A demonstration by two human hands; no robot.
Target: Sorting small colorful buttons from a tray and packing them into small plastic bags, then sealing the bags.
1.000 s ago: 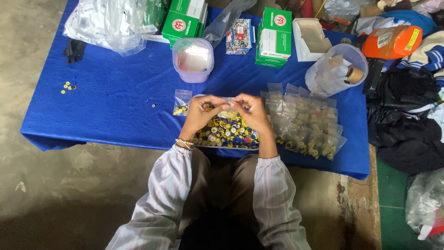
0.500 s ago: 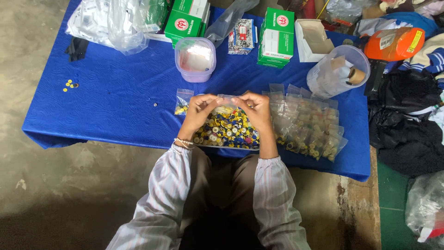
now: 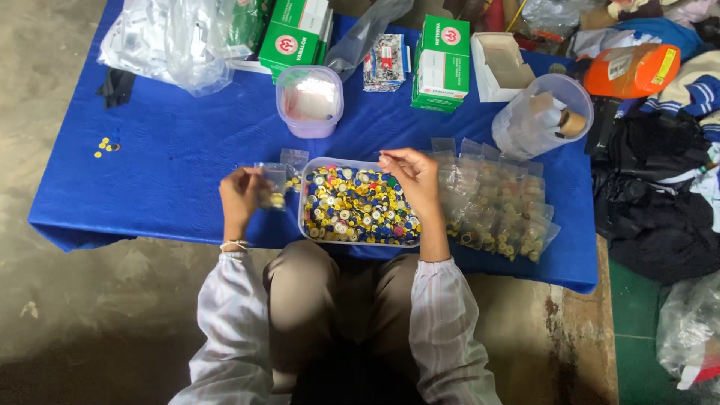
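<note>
A clear rectangular tray [image 3: 304, 222] full of small yellow, blue and red buttons sits at the near edge of the blue table [image 3: 180, 157]. My left hand [image 3: 241, 193] is out to the tray's left, gripping a small clear bag [image 3: 273, 185] with a few buttons inside. Another small bag [image 3: 294, 159] lies just beyond it. My right hand [image 3: 411, 178] hovers over the tray's right end with fingertips pinched together; whether they hold anything is unclear. A pile of filled clear bags [image 3: 499, 206] lies right of the tray.
A lilac tub [image 3: 309, 101], green boxes [image 3: 441, 64], an open white box [image 3: 502, 66] and a clear round container [image 3: 544, 116] stand farther back. Plastic bags [image 3: 176, 41] are at the far left, a few yellow buttons [image 3: 105, 146] lie loose, and dark clothes [image 3: 656, 187] are heaped at right.
Both hands were together over the tray a second ago. My left hand has swung out to the left with the small bag, and my right hand has shifted to the tray's right end.
</note>
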